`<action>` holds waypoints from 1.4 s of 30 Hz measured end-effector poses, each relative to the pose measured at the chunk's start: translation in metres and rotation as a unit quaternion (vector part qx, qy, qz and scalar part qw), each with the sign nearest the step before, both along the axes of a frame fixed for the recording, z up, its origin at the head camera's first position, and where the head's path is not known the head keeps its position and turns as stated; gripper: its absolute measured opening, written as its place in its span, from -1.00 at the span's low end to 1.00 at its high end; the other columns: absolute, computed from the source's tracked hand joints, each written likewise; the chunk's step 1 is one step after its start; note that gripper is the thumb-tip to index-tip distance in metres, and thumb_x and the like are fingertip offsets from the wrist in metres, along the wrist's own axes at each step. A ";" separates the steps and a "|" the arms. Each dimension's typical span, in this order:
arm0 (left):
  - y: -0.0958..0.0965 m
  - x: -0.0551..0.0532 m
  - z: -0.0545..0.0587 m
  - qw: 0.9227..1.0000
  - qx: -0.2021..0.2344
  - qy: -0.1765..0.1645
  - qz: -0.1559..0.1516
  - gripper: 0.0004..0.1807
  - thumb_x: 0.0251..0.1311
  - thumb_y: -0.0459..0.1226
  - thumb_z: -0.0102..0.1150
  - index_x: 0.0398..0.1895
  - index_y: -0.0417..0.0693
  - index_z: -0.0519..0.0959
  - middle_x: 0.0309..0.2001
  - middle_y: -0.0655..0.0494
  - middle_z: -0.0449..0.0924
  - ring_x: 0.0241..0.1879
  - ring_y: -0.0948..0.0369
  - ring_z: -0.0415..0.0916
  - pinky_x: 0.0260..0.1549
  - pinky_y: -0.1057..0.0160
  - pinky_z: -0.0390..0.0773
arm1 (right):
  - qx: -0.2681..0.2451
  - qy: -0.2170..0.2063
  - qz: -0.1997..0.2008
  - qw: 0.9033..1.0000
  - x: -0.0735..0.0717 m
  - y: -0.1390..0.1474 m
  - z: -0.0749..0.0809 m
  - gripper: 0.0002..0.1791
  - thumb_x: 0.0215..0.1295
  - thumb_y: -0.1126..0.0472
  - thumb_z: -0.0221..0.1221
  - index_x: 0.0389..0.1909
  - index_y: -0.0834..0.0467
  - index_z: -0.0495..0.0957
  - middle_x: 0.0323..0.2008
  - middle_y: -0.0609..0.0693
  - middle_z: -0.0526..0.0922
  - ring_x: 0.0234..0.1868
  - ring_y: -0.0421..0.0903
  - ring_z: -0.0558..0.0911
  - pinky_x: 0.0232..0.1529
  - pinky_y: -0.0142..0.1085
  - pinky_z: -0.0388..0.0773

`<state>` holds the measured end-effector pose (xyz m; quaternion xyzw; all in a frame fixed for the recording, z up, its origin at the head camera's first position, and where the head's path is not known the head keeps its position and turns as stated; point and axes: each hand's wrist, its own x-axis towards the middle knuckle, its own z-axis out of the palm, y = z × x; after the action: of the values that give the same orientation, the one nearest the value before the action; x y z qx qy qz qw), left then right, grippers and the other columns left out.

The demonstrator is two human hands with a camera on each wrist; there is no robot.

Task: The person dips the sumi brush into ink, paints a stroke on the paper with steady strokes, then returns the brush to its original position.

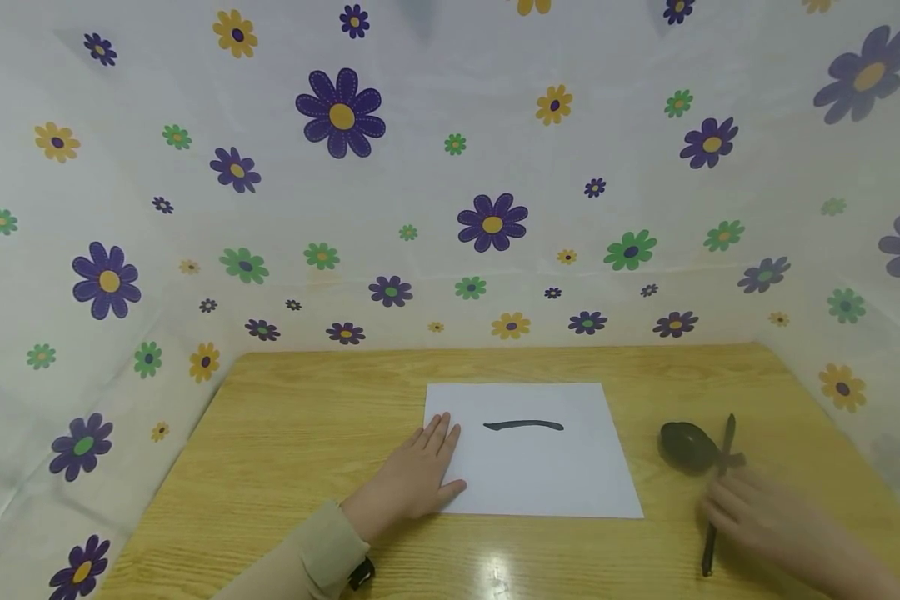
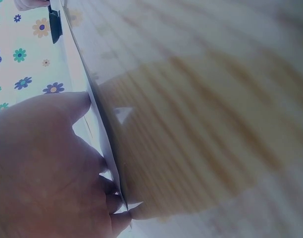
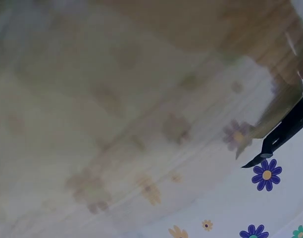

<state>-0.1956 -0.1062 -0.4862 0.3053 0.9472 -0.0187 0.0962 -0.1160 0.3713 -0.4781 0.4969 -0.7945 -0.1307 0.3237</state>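
Note:
My left hand (image 1: 416, 475) rests flat on the left edge of a white sheet of paper (image 1: 540, 479), fingers straight and thumb spread. One black brush stroke (image 1: 525, 425) runs across the upper part of the sheet. To the right, my right hand (image 1: 765, 517), slightly blurred, pinches the handle of a dark writing brush (image 1: 709, 546) with curled fingers. The brush crosses a small dark rest (image 1: 735, 459) beside a black oval ink dish (image 1: 687, 446). In the right wrist view the pointed black brush tip (image 3: 254, 161) shows, while most of that hand lies outside the picture.
The wooden table (image 1: 315, 400) has a glossy top with reflections. White cloth (image 1: 420, 183) printed with purple, yellow and green flowers encloses it at the back and both sides. A dark band (image 1: 362, 573) sits near the left sleeve (image 1: 330, 542).

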 end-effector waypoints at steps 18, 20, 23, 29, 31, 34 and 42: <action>-0.001 0.002 0.000 1.000 0.010 -0.009 0.005 -0.10 0.58 0.18 -0.06 0.71 -0.20 0.05 0.73 -0.20 -0.09 0.73 -0.07 -0.07 0.67 -0.07 0.14 | 0.017 -0.009 0.000 1.000 -0.001 0.001 -0.005 -0.31 0.65 0.44 -0.60 -0.29 0.13 0.57 -0.33 0.00 0.56 -0.33 -0.06 0.51 -0.25 -0.16 0.58; 0.000 0.002 0.000 1.000 0.014 -0.012 0.007 -0.10 0.58 0.18 -0.05 0.71 -0.20 0.05 0.74 -0.20 -0.10 0.73 -0.07 -0.08 0.68 -0.07 0.13 | 0.016 -0.009 0.001 1.000 -0.001 0.002 -0.007 -0.31 0.67 0.43 -0.61 -0.29 0.12 0.57 -0.33 0.00 0.57 -0.33 -0.06 0.52 -0.25 -0.16 0.59; -0.001 0.001 -0.001 1.000 0.018 -0.019 0.011 -0.10 0.59 0.17 -0.07 0.72 -0.20 0.02 0.74 -0.20 -0.13 0.74 -0.07 -0.11 0.69 -0.06 0.10 | 0.017 -0.007 0.001 1.000 -0.001 0.003 -0.008 -0.29 0.66 0.43 -0.61 -0.29 0.13 0.58 -0.32 0.01 0.60 -0.32 -0.05 0.55 -0.23 -0.16 0.61; -0.001 0.001 -0.002 0.999 0.026 -0.028 0.014 -0.12 0.62 0.16 -0.14 0.73 -0.20 -0.01 0.74 -0.20 -0.17 0.74 -0.07 -0.15 0.70 -0.05 0.06 | 0.017 -0.007 0.002 1.000 -0.001 0.007 -0.010 -0.28 0.66 0.43 -0.62 -0.25 0.15 0.61 -0.29 0.02 0.64 -0.29 -0.05 0.58 -0.22 -0.16 0.62; -0.001 0.001 -0.001 0.999 0.028 -0.028 0.015 -0.13 0.63 0.16 -0.16 0.73 -0.20 -0.01 0.74 -0.20 -0.17 0.74 -0.07 -0.15 0.70 -0.06 0.06 | 0.014 -0.008 0.002 1.000 -0.001 0.007 -0.011 -0.27 0.68 0.42 -0.62 -0.25 0.15 0.62 -0.29 0.02 0.64 -0.29 -0.05 0.58 -0.23 -0.16 0.61; -0.001 0.002 0.000 0.999 0.033 -0.027 0.017 -0.15 0.64 0.16 -0.19 0.72 -0.21 0.01 0.74 -0.21 -0.15 0.74 -0.08 -0.14 0.70 -0.07 0.06 | 0.010 -0.011 0.002 1.000 -0.001 0.007 -0.011 -0.27 0.70 0.40 -0.62 -0.25 0.15 0.62 -0.28 0.00 0.63 -0.28 -0.07 0.58 -0.23 -0.17 0.59; 0.000 0.003 0.002 0.999 0.036 -0.029 0.021 -0.18 0.65 0.14 -0.23 0.72 -0.21 0.02 0.74 -0.22 -0.15 0.74 -0.08 -0.14 0.70 -0.06 0.06 | 0.010 -0.021 -0.004 1.000 0.002 0.008 -0.011 -0.26 0.72 0.38 -0.65 -0.26 0.13 0.60 -0.28 -0.02 0.61 -0.29 -0.09 0.54 -0.25 -0.20 0.56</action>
<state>-0.1928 -0.1061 -0.4840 0.2895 0.9502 0.0266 0.1126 -0.1141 0.3789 -0.4887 0.4994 -0.8021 -0.1296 0.3009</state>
